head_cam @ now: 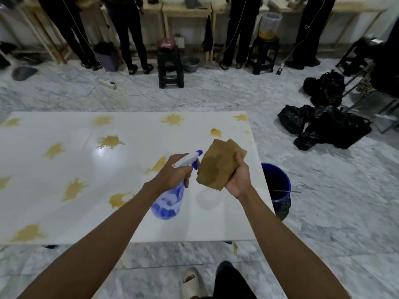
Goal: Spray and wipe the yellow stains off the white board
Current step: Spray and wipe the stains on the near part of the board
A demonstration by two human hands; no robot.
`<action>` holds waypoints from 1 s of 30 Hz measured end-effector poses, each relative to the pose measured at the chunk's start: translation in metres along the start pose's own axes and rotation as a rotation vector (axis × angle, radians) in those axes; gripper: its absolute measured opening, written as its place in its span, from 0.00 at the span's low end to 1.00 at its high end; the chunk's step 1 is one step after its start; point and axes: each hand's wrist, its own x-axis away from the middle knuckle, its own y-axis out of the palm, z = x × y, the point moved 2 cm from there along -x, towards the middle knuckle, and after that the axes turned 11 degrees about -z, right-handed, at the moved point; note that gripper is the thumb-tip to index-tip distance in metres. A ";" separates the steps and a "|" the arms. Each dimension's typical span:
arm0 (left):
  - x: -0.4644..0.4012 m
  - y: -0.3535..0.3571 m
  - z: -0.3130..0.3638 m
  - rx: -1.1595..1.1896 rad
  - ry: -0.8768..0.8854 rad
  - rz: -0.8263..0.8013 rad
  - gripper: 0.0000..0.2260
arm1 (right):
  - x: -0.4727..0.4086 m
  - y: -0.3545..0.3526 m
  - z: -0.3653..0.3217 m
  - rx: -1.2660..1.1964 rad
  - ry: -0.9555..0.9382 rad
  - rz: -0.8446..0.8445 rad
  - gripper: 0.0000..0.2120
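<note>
A white board (64, 212) lies flat before me, marked with several yellow stains, such as one (111, 142) at mid-left and one (172, 120) at the far edge. My left hand (172, 172) grips the neck of a clear blue spray bottle (169, 202), held above the board; its blue nozzle points at the cloth. My right hand (238, 178) holds a brown, damp-looking cloth (218, 164) upright just right of the nozzle. The board's near right part under my hands looks free of stains.
A blue bucket (277, 186) stands on the marble floor by the board's right edge. Black bags (323, 126) lie further right. Black stools (170, 65) and several standing people line the far benches. My foot (191, 281) is near the board's front edge.
</note>
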 end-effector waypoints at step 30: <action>-0.164 -0.022 -0.017 0.008 -0.639 0.065 0.19 | -0.174 -0.036 -0.046 0.060 0.326 0.053 0.34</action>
